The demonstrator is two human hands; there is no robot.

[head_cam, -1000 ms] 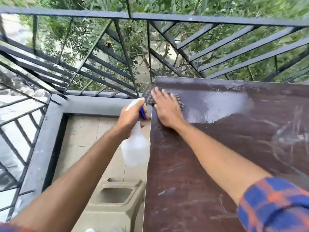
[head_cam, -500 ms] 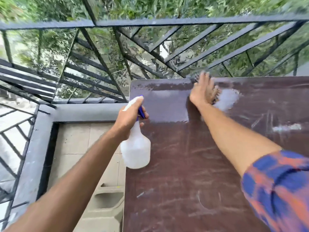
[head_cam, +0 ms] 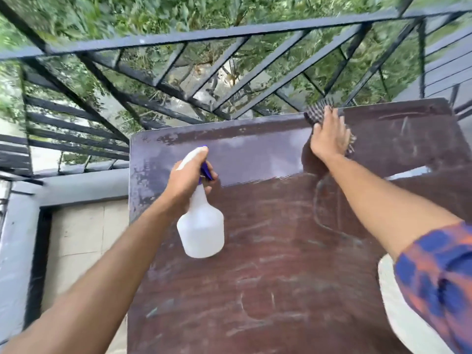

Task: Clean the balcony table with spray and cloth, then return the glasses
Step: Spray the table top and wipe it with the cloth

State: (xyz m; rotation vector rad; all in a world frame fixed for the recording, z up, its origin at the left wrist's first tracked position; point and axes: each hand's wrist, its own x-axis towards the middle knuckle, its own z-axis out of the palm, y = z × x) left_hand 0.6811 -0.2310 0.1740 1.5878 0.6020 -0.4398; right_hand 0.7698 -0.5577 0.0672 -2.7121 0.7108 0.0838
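Fingers (head_cam: 329, 116) of our right hand (head_cam: 328, 139) lie straight and close together, pressing a dark checked cloth (head_cam: 315, 111) flat onto the far edge of the table (head_cam: 281, 264), right of centre. A corner of the cloth shows beyond the fingertips, against the railing (head_cam: 229, 34).

Head view, left side: our left hand (head_cam: 187, 180) is curled round the neck of a white spray bottle (head_cam: 200, 231), one finger at the blue trigger (head_cam: 207, 171). The bottle hangs upright above the table's near-left part; we cannot tell whether it touches the top.

Surface: a wet, shiny band (head_cam: 255, 154) runs along the far edge, left of the cloth. The nearer top is dull with pale streaks.

Step, as we judge it: wiping, far strip first. Most of the top looks unwiped, so the task is early.

Next move likely calls for flat pressure on the cloth, passes working toward us, and more spray on the dry near area.

Glasses: not in view.
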